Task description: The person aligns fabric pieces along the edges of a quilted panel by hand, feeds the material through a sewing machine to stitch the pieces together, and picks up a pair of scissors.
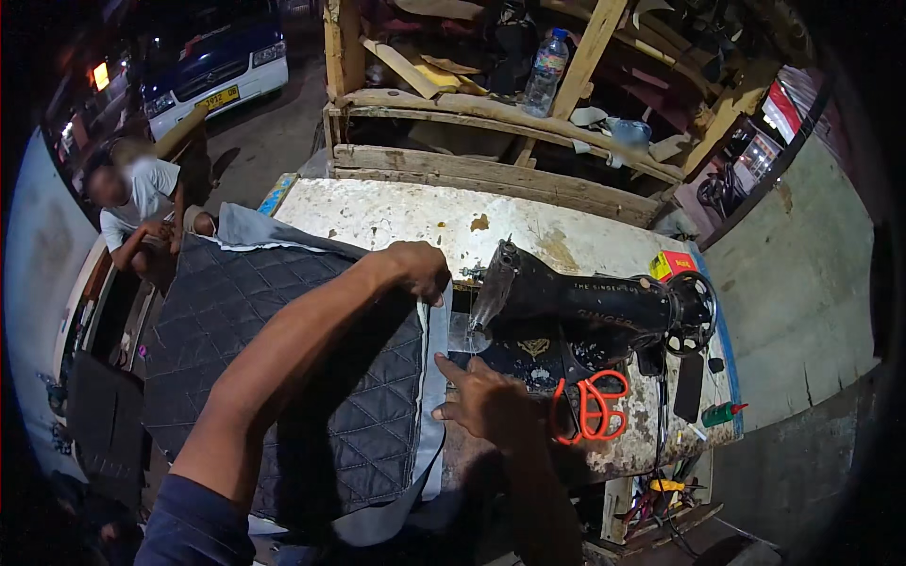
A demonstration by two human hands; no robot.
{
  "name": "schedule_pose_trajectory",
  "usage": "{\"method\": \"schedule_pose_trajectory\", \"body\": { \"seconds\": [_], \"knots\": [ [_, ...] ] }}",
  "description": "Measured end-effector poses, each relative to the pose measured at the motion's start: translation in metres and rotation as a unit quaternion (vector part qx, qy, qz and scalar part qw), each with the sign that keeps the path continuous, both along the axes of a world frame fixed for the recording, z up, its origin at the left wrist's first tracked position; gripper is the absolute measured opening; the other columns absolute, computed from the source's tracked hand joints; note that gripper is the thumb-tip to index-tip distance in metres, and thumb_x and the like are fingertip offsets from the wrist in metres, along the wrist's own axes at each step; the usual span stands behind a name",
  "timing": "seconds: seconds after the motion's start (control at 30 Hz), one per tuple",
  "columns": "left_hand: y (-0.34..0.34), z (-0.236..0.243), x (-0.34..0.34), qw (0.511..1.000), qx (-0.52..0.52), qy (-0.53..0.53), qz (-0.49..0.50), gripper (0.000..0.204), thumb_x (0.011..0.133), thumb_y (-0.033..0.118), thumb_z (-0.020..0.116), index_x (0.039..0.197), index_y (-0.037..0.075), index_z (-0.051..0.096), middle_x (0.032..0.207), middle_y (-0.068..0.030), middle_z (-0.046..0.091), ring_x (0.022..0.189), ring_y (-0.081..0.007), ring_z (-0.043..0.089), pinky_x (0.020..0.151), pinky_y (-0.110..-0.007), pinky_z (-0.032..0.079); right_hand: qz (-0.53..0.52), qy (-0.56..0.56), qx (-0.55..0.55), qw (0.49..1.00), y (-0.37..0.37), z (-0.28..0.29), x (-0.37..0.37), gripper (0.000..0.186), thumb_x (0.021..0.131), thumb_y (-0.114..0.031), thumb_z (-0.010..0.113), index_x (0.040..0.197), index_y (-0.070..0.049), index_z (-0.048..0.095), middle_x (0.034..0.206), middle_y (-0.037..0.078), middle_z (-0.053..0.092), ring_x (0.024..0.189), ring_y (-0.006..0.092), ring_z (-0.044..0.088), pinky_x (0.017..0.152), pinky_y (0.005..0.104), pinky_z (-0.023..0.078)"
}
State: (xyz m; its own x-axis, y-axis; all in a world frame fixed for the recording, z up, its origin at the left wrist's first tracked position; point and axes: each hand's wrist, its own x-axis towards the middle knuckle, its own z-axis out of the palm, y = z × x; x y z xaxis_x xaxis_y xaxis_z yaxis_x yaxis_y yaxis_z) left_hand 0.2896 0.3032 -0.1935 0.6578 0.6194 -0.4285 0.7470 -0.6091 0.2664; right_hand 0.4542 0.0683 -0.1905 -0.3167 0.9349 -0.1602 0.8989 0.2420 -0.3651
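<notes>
My left hand (420, 272) grips the upper right corner of the dark quilted fabric (236, 340), beside a grey strip (430, 415) along that fabric's right edge. My right hand (479, 398) is lower down, index finger extended onto the strip, thumb apart from it. A black sewing machine (595, 316) stands just right of both hands, its needle area near my right fingertip. Orange-handled scissors (590, 404) lie in front of the machine, right of my right hand.
A worn white table (349, 212) holds a red-yellow box (665, 267) and green bottle (719, 413). Wooden shelves (500, 179) behind hold a water bottle (543, 75). Another person (142, 208) crouches at left, near a parked vehicle (208, 66). Tools (661, 500) sit below the table's right end.
</notes>
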Motion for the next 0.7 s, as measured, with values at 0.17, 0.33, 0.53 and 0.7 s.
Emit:
{"method": "schedule_pose_trajectory", "body": {
  "seconds": [0.17,0.33,0.53,0.7],
  "knots": [
    [0.003,-0.004,-0.005,0.998,0.061,-0.008,0.009,0.066,0.072,0.034,0.094,0.129,0.013,0.068,0.12,-0.0158,0.067,0.113,-0.0366,0.069,0.089,-0.048,0.058,0.008,-0.031,-0.032,0.999,0.011,0.007,-0.012,0.081,0.08,-0.046,0.085,0.151,-0.02,0.057,0.126,0.013,0.058,0.118,0.0363,0.065,0.094,0.0549,0.054],
    [-0.009,0.009,-0.001,0.994,0.083,-0.066,0.008,0.068,0.07,0.025,0.095,0.131,0.015,0.068,0.125,-0.0134,0.062,0.118,-0.0373,0.066,0.09,-0.048,0.058,0.046,-0.076,-0.016,0.996,0.017,0.003,-0.015,0.07,0.088,-0.045,0.081,0.145,-0.012,0.06,0.163,0.011,0.043,0.128,0.0365,0.062,0.1,0.0532,0.052],
    [-0.002,-0.008,-0.008,0.998,0.023,-0.061,-0.012,0.045,0.075,0.03,0.093,0.115,0.017,0.075,0.101,-0.0073,0.076,0.087,-0.0296,0.075,0.075,-0.045,0.056,0.021,-0.006,0.1,0.995,0.009,-0.027,-0.015,0.041,0.099,-0.042,0.068,0.127,-0.012,0.073,0.146,0.004,0.066,0.12,0.034,0.067,0.102,0.0533,0.052],
    [-0.044,0.013,0.006,0.999,-0.014,0.005,-0.042,0.032,0.079,0.029,0.087,0.11,0.021,0.079,0.092,-0.0068,0.079,0.086,-0.0262,0.075,0.076,-0.042,0.057,0.078,-0.034,0.157,0.984,-0.026,-0.041,-0.01,0.039,0.099,-0.04,0.067,0.118,-0.007,0.073,0.137,0.013,0.069,0.108,0.0324,0.069,0.087,0.0472,0.056]
  ]
}}
